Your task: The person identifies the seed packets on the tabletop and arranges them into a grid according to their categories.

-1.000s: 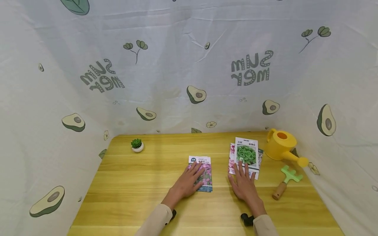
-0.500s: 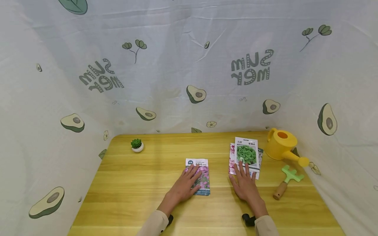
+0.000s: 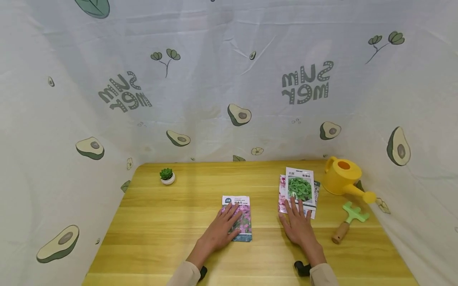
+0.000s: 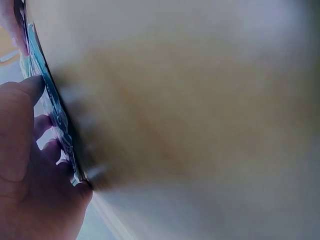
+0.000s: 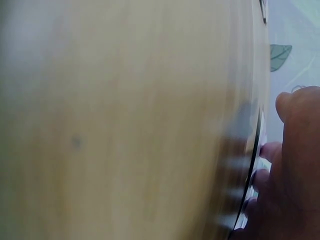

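Under my left hand [image 3: 219, 232] lies a small stack of flower seed packets [image 3: 244, 222] with pink blossoms printed on the top one. The fingers are spread and rest flat on it; the left wrist view shows the stack's edge [image 4: 59, 117] beneath them. To the right, my right hand [image 3: 298, 228] rests its straight fingertips on the lower part of a second group of seed packets [image 3: 299, 186]. A packet with green leaves is uppermost there, and pink-flowered and dark-edged ones stick out from beneath. In the right wrist view the fingers [image 5: 270, 150] touch the packets' edge.
A yellow watering can [image 3: 341, 178] stands at the back right corner of the wooden table [image 3: 161, 238]. In front of it lies a green hand rake [image 3: 352, 214] with a wooden handle. A small potted succulent [image 3: 167, 176] sits at the back left. Printed cloth [image 3: 200, 91] surrounds the table.
My left hand has slid its stack of seed packets a little toward me and to the left. The right hand and its packets have stayed in place.
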`<action>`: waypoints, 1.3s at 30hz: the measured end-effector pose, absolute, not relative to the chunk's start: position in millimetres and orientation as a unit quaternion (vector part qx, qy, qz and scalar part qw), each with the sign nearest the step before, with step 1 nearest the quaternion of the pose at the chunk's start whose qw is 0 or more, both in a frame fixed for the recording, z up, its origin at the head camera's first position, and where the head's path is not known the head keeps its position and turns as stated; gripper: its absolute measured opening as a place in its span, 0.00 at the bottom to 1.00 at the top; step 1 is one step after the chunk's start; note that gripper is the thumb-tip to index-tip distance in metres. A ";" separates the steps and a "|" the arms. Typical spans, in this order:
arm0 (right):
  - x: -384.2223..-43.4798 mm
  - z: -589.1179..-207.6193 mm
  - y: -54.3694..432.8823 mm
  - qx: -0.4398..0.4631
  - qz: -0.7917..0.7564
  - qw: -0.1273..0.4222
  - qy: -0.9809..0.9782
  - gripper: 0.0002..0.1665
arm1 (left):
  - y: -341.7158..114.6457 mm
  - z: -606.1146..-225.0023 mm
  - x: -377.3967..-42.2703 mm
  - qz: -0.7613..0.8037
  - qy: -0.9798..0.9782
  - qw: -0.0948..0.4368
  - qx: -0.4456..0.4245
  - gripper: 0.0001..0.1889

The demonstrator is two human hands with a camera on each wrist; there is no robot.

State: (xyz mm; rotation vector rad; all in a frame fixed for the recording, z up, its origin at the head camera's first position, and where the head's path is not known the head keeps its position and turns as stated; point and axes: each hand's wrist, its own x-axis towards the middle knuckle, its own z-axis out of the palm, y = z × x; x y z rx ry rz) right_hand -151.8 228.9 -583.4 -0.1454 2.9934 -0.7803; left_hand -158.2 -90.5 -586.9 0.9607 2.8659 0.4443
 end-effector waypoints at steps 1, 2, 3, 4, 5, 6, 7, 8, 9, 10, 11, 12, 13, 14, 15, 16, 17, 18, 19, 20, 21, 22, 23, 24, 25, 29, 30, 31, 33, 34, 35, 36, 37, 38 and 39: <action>-151.7 -583.6 229.2 -0.047 -0.253 0.023 0.966 0.42 | -91.4 -587.2 -157.1 0.146 0.937 0.041 0.315 0.35; -151.5 -583.8 229.5 -0.048 -0.255 0.022 0.965 0.42 | -92.3 -587.2 -155.9 0.149 0.936 0.038 0.316 0.35; -151.6 -584.2 229.8 -0.048 -0.258 0.023 0.965 0.42 | -93.2 -587.2 -154.8 0.152 0.935 0.035 0.317 0.35; -151.7 -584.8 230.1 -0.049 -0.260 0.022 0.964 0.42 | -94.1 -587.3 -153.8 0.157 0.934 0.031 0.318 0.35; -152.0 -585.5 230.6 -0.049 -0.262 0.023 0.964 0.42 | -94.9 -587.6 -153.0 0.161 0.933 0.028 0.319 0.35; -152.1 -585.8 230.8 -0.049 -0.263 0.023 0.963 0.43 | -95.6 -588.2 -152.3 0.168 0.932 0.026 0.319 0.35; -152.3 -585.8 230.9 -0.049 -0.264 0.024 0.963 0.43 | -96.3 -588.2 -151.5 0.172 0.931 0.024 0.320 0.35; -152.6 -586.1 231.3 -0.049 -0.264 0.025 0.963 0.43 | -96.9 -589.0 -151.0 0.178 0.930 0.024 0.320 0.35; -152.9 -586.3 231.6 -0.049 -0.263 0.026 0.963 0.43 | -97.6 -589.7 -150.6 0.183 0.930 0.027 0.319 0.35; -153.1 -586.5 231.3 -0.050 -0.263 0.025 0.963 0.43 | -98.7 -590.2 -149.9 0.183 0.930 0.028 0.317 0.35; -153.3 -586.4 230.8 -0.050 -0.262 0.025 0.964 0.43 | -99.8 -590.7 -149.3 0.183 0.931 0.029 0.315 0.35; -153.4 -586.1 230.2 -0.051 -0.261 0.023 0.964 0.42 | -100.9 -590.9 -148.7 0.185 0.931 0.031 0.312 0.35; -153.7 -586.0 230.0 -0.052 -0.261 0.024 0.964 0.42 | -102.0 -590.8 -148.0 0.183 0.932 0.032 0.310 0.35; -153.6 -585.8 229.7 -0.053 -0.262 0.022 0.963 0.43 | -103.1 -591.3 -147.5 0.183 0.933 0.034 0.308 0.36; -153.5 -585.4 229.5 -0.054 -0.263 0.021 0.963 0.43 | -104.5 -592.3 -147.0 0.183 0.933 0.032 0.308 0.36; -153.4 -585.2 229.4 -0.055 -0.266 0.021 0.962 0.43 | -105.8 -594.4 -146.7 0.183 0.934 0.030 0.306 0.36; -153.2 -584.8 229.4 -0.054 -0.267 0.022 0.962 0.43 | -107.2 -596.9 -146.4 0.187 0.933 0.027 0.306 0.36; -153.0 -584.6 229.8 -0.054 -0.269 0.024 0.961 0.43 | -108.4 -599.7 -146.0 0.191 0.932 0.021 0.308 0.36; -152.9 -585.2 230.4 -0.054 -0.272 0.024 0.960 0.43 | -109.4 -603.1 -146.1 0.195 0.930 0.014 0.310 0.36; -152.4 -584.8 230.8 -0.055 -0.274 0.022 0.960 0.43 | -110.2 -605.5 -146.0 0.200 0.929 0.010 0.311 0.36; -152.2 -584.7 231.4 -0.056 -0.274 0.024 0.960 0.43 | -110.4 -604.5 -145.2 0.199 0.930 0.012 0.309 0.36; -152.2 -585.0 231.9 -0.057 -0.274 0.024 0.960 0.43 | -110.1 -602.9 -144.4 0.194 0.932 0.015 0.306 0.36; -152.2 -584.8 232.2 -0.057 -0.274 0.025 0.960 0.43 | -109.9 -600.4 -143.6 0.191 0.933 0.019 0.304 0.36; -152.2 -585.1 232.6 -0.058 -0.273 0.028 0.960 0.43 | -110.0 -599.5 -142.9 0.190 0.934 0.019 0.303 0.36; -152.5 -585.7 232.7 -0.059 -0.272 0.030 0.960 0.43 | -110.5 -598.3 -142.1 0.190 0.934 0.022 0.300 0.36; -153.7 -585.0 232.3 -0.062 -0.267 0.034 0.961 0.43 | -113.4 -597.9 -139.9 0.194 0.932 0.010 0.305 0.35; -153.8 -585.1 232.7 -0.063 -0.266 0.033 0.961 0.43 | -114.2 -600.0 -139.8 0.199 0.930 0.002 0.309 0.35; -154.0 -584.6 232.7 -0.065 -0.266 0.031 0.961 0.43 | -114.6 -599.8 -139.6 0.200 0.929 -0.001 0.311 0.35; -153.4 -583.2 232.5 -0.067 -0.268 0.030 0.961 0.43 | -115.7 -602.7 -139.3 0.201 0.928 -0.009 0.313 0.35; -153.2 -583.3 232.7 -0.067 -0.268 0.031 0.961 0.43 | -115.9 -603.8 -139.2 0.201 0.928 -0.008 0.313 0.35; -152.9 -583.0 232.6 -0.067 -0.269 0.032 0.960 0.43 | -116.3 -605.7 -139.0 0.201 0.928 -0.010 0.312 0.35; -152.7 -583.6 232.9 -0.067 -0.271 0.031 0.960 0.43 | -116.4 -607.2 -138.8 0.197 0.930 -0.012 0.311 0.35; -152.7 -584.2 233.2 -0.067 -0.273 0.028 0.959 0.43 | -116.5 -608.3 -138.6 0.196 0.930 -0.013 0.311 0.35; -152.8 -585.2 233.8 -0.068 -0.276 0.023 0.958 0.43 | -116.7 -610.0 -138.6 0.197 0.930 -0.014 0.311 0.35; -153.2 -587.3 234.6 -0.068 -0.278 0.018 0.958 0.43 | -116.7 -610.7 -138.5 0.197 0.930 -0.015 0.310 0.35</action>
